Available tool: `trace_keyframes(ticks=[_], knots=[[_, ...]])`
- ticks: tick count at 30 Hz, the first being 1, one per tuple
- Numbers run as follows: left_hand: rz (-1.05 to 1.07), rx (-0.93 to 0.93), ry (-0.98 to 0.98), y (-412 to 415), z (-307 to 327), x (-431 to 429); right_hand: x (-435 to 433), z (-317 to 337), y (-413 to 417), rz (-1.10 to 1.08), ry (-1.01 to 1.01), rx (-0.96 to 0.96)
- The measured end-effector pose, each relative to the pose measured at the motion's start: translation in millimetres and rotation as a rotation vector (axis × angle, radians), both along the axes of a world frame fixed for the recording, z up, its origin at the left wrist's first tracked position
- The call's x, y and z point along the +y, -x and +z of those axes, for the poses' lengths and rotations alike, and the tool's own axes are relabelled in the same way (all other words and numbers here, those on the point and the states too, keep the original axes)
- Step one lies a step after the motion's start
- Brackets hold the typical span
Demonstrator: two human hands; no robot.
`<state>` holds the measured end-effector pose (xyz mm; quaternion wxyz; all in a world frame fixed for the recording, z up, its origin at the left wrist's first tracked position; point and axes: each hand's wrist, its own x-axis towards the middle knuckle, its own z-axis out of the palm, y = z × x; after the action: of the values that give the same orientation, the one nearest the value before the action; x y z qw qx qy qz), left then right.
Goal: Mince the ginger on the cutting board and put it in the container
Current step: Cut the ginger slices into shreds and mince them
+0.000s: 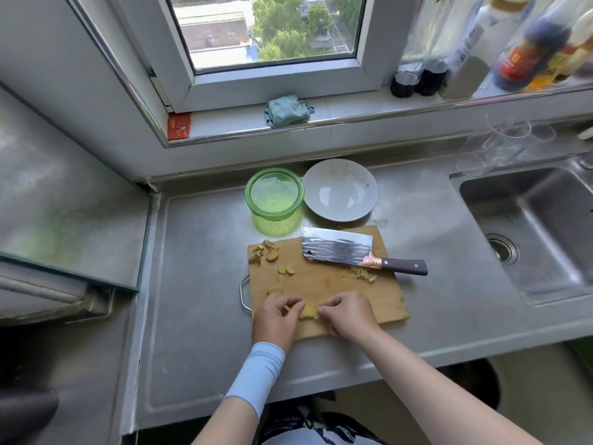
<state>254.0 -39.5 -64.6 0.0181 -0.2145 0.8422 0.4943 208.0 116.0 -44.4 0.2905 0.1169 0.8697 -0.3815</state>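
Yellow ginger (308, 311), near edge of the board (369, 293), is pinched by your left hand (276, 319) and right hand (348, 316); the knife (337, 250) lies beyond, handle rightward.

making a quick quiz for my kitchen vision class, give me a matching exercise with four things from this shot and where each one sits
Things
1. cleaver
2. green container
3. cloth
4. ginger piece

Places
A. on the windowsill
B. pinched between the left hand and the right hand
C. lying flat on the far side of the cutting board
D. on the counter behind the board, left of the plate

Pairs: 1-C, 2-D, 3-A, 4-B
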Motion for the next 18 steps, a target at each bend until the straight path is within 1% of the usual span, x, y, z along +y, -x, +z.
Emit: trace_keyframes(ticks=[3,7,10,12,13,14,16,17,18], knots=[[0.094,-0.028,-0.105,2,8,-3,-4,-2,1,-0.016,-0.064,0.009],[0.095,-0.073,-0.122,-1,12,-6,-9,0,0,-0.007,-0.165,0.059],[0.089,-0.085,-0.137,-6,12,-7,-9,4,-1,0.008,-0.188,0.064],[0.092,-0.092,-0.171,-6,11,-6,-6,7,-1,0.002,-0.186,0.100],[0.091,-0.090,-0.185,-6,12,-6,-4,9,-1,0.001,-0.160,0.126],[0.083,-0.082,-0.190,-4,13,-4,-2,11,0,0.003,-0.087,0.142],[0.040,-0.061,-0.183,1,18,1,0,19,0,-0.004,0.172,0.108],[0.016,-0.055,-0.183,3,20,3,0,24,-1,-0.010,0.259,0.075],[-0.007,-0.053,-0.184,5,21,6,1,26,-1,-0.018,0.294,0.059]])
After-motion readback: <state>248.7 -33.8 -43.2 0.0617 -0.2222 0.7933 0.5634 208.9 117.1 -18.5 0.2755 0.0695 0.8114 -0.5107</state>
